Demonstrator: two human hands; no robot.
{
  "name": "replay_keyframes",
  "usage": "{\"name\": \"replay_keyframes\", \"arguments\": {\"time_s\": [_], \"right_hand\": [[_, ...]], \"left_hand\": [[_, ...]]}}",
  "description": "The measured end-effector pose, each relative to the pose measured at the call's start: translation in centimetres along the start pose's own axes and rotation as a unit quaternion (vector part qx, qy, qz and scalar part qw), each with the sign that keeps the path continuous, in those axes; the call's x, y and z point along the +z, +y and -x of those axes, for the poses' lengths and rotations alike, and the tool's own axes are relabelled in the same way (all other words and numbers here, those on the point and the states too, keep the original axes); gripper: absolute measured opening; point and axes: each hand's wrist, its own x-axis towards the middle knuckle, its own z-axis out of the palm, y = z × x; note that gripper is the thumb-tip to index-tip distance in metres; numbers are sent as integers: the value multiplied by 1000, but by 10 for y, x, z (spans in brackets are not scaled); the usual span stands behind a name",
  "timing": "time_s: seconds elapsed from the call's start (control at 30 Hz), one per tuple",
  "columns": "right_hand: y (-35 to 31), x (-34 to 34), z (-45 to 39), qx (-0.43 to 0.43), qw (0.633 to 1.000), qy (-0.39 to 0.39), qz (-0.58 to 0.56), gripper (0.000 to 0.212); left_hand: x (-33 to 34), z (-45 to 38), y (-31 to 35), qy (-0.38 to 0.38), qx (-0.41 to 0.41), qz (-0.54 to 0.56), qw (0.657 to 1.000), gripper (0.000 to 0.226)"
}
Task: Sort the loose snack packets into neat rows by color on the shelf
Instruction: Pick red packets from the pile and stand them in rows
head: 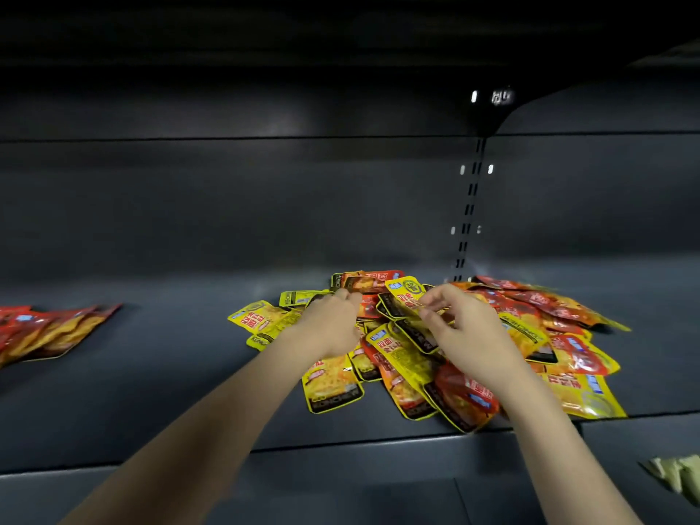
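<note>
A: Where's the left hand (333,320)?
B: On the pile of glossy foil snack packets (401,358); its fingers are hidden.
A: The right hand (460,323)?
B: It pinches a yellow foil packet (407,293), long axis pointing away.

— What's on the shelf (159,380)?
— I see a mixed pile of packets (428,358). My right hand (460,322) pinches a yellow packet (407,293); my left hand (335,320) rests on the pile.
</note>
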Motion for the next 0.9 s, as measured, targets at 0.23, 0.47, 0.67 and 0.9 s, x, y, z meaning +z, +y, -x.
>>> {"name": "replay_keyframes", "arguments": {"time_s": [0.23, 0.47, 0.67, 0.9], "right_hand": [[12, -13, 5, -14, 1000, -12, 19, 7], [13, -5, -12, -26, 999, -24, 30, 5], [-2, 18, -52, -60, 995, -7, 76, 15], [-22, 51, -107, -9, 990, -94, 103, 33]], "left_hand": [[5, -3, 17, 56, -67, -95, 992, 57], [-2, 20, -12, 47, -78, -30, 995, 39], [-23, 50, -40, 112, -132, 14, 985, 30], [-37, 93, -51, 215, -176, 175, 945, 22]]}}
